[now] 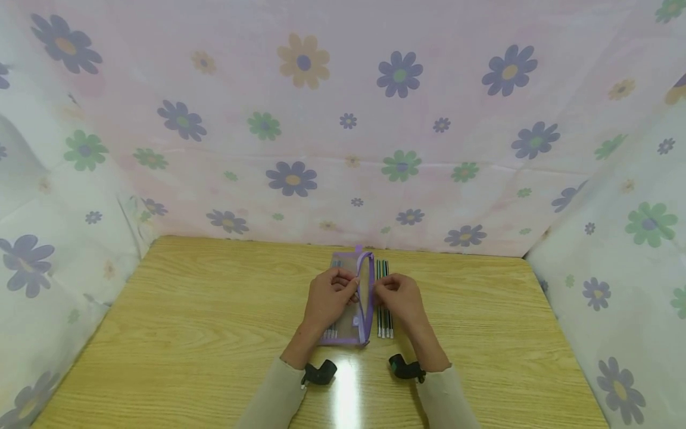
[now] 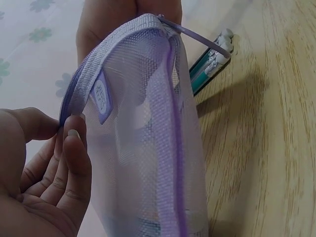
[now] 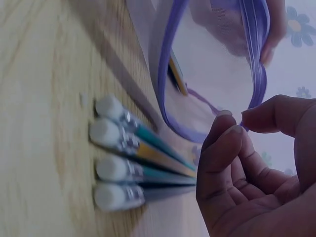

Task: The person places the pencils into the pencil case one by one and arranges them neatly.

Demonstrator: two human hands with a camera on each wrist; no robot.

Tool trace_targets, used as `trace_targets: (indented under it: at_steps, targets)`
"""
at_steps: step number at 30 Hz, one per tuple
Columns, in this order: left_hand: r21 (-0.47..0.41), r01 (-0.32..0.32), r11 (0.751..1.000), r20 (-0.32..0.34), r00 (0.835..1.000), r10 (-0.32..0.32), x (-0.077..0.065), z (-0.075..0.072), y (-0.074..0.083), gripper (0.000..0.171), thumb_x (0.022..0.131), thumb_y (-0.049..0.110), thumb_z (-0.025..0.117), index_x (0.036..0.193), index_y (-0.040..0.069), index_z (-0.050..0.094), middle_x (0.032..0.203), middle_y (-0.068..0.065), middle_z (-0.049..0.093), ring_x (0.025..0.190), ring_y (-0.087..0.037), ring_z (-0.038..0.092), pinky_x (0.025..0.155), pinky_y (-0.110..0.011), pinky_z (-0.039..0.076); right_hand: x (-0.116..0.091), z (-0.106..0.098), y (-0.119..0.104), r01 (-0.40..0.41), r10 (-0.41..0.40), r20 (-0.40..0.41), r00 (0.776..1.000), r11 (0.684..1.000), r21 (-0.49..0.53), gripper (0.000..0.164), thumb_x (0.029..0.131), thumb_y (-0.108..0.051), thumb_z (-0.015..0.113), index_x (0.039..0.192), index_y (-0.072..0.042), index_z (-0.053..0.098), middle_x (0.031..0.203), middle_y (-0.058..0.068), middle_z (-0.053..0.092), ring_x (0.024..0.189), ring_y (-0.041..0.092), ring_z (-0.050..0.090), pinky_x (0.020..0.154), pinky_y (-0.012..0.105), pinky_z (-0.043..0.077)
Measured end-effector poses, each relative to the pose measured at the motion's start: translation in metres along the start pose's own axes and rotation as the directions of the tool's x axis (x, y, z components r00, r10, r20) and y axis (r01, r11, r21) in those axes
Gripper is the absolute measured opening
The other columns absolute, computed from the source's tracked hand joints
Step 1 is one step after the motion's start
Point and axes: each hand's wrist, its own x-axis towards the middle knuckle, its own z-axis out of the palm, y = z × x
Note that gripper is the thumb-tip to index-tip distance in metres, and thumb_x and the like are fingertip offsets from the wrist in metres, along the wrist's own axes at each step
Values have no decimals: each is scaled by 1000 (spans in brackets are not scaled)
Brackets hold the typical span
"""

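A see-through mesh pencil pouch [image 1: 368, 326] with purple trim lies on the table, its zipper mouth spread open. My left hand [image 1: 326, 300] pinches the zipper edge [image 2: 79, 94] between thumb and fingers on the left of the mouth. Opposite it, my right hand [image 1: 403, 299] pinches the purple rim [image 3: 170, 118] with thumb and fingertips. Several pencils show through the mesh inside the pouch. Just right of it, beneath my right hand, several more pencils [image 1: 384, 325] lie side by side, their white erasers [image 3: 112, 169] toward me.
The wood-grain table [image 1: 214, 310] extends to both sides of the pouch. A flowered cloth [image 1: 348, 143] hangs behind it and along both sides. Black wrist devices [image 1: 321, 372] sit at the inner side of both wrists, over the table's near part.
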Motion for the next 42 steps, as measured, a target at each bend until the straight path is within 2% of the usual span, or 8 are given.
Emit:
trace_targets:
  at_steps: [4,7,12,20,26,35,39,42]
  targets:
    - [-4,2,1000,-3,1000,-2,0,0,1,8,99,9,75,102,1,73,84,-10,73,66,-21,74,60,-29,64,2,-6,1,22,-23,-29,999,999,-46,12,95,-7,71,100,2,74,84,13,71,68,19,69,61,31,62]
    - [-4,6,1000,-5,1000,-6,-1,0,2,8,99,9,76,102,1,73,84,-10,73,66,-21,73,59,-29,64,2,-11,2,59,-66,-53,996,990,-129,10,94,-9,73,99,0,75,83,11,71,67,17,68,59,28,60]
    - [-1,4,1000,-7,1000,-4,-1,0,3,9,99,9,75,102,1,73,84,-10,73,66,-20,73,59,-29,64,3,-18,4,99,-126,-80,989,956,-277,11,92,-11,73,96,-1,76,83,10,72,68,18,68,59,26,56]
    - [6,1,1000,-8,1000,-1,-1,0,1,8,99,8,76,102,2,73,85,-10,73,65,-21,74,59,-29,64,4,-24,8,69,-125,-105,987,904,-423,10,88,-11,74,89,-1,77,78,8,72,69,20,64,61,31,54]
    - [9,-5,1000,-6,1000,5,0,1,0,8,99,8,76,102,2,73,84,-10,73,65,-21,74,59,-29,64,5,-25,11,39,-106,-113,988,878,-477,13,88,-12,80,82,-1,77,73,7,72,64,19,65,59,33,55]
    - [9,-4,1000,-2,1000,4,0,1,-1,8,99,9,76,102,2,73,84,-10,73,66,-21,73,59,-29,64,3,-24,11,30,-95,-108,990,870,-493,14,87,-12,78,76,-2,76,70,7,71,60,19,63,57,35,56]
    - [9,1,1000,-1,1000,-1,0,1,-1,9,99,9,76,102,2,73,84,-10,73,66,-21,74,59,-29,64,1,-23,10,-2,-67,-115,991,855,-518,24,86,-15,79,64,-6,72,61,3,66,53,17,57,49,31,50]
    - [6,6,1000,-2,1000,-6,0,1,-1,9,99,9,76,102,1,72,84,-10,74,66,-21,74,59,-29,64,-1,-22,8,-24,-48,-117,992,838,-546,36,84,-17,77,52,-11,64,48,-2,55,44,14,47,40,27,38]
